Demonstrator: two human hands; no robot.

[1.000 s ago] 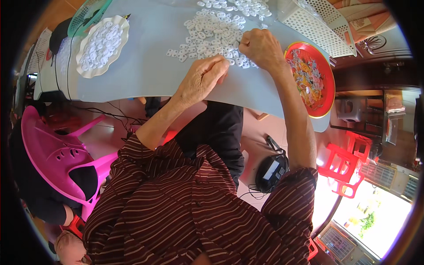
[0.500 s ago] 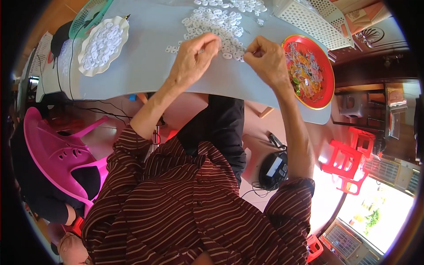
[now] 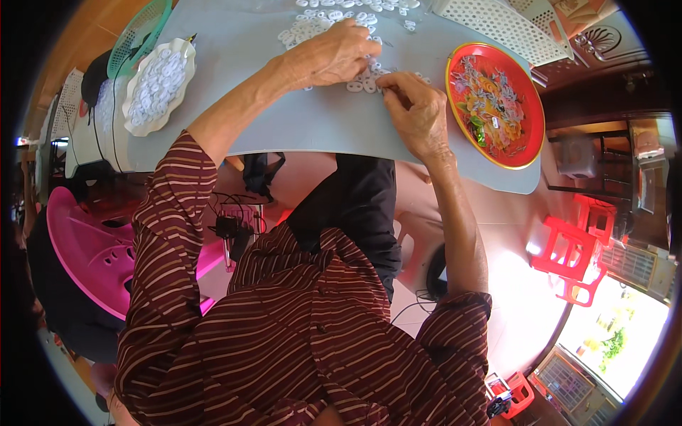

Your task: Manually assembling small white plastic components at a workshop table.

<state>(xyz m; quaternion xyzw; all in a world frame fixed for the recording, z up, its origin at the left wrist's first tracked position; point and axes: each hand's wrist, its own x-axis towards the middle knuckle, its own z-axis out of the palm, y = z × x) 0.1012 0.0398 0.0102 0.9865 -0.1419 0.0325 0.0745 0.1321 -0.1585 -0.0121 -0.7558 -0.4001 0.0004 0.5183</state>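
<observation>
The left hand and right hand bend inward at the near edge of the white pieces on the counter, any grip too hidden to tell, the tray nearby seemingly for easy reach.

Head view: left fisheye of the pair on your head, aimed steeply down, upright, unmirrored. Your striped shirt fills the lower middle, close to the lens. Your left hand and right hand sit farther out, over the tabletop. Straight edges bow toward the dark rim.
</observation>
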